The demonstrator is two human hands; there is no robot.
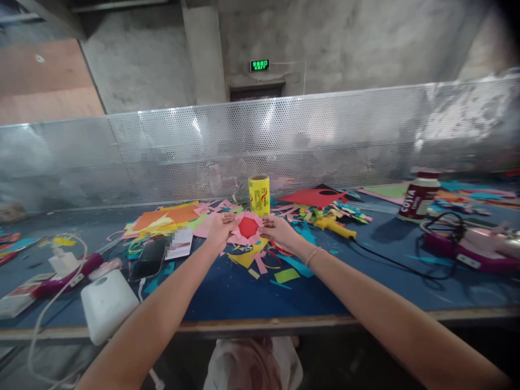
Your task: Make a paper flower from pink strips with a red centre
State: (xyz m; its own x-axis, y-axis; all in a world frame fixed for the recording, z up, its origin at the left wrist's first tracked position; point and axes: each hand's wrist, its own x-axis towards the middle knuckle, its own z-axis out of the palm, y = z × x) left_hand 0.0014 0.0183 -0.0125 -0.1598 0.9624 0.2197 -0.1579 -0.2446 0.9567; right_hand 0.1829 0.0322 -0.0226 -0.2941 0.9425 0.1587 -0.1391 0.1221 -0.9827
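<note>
Between my two hands is a paper flower (pixel 247 227) with a red middle and a pink frilled rim. My left hand (pixel 221 228) pinches its left edge. On the opposite side my right hand (pixel 280 230), with a thin bracelet at the wrist, grips the right edge. Just behind the flower stands a yellow roll of tape (pixel 259 195), upright. Coloured paper scraps lie under and around both hands, among them a green piece (pixel 286 275) in front. A yellow glue gun (pixel 335 227) rests to the right of my right hand.
A phone (pixel 150 259) and a white device (pixel 109 306) with cables lie at the left. Red paper sheets (pixel 312 197) are at the back. A Costa bottle (pixel 420 196) and purple power strip (pixel 467 254) stand right. A perforated metal screen (pixel 260 141) borders the blue table.
</note>
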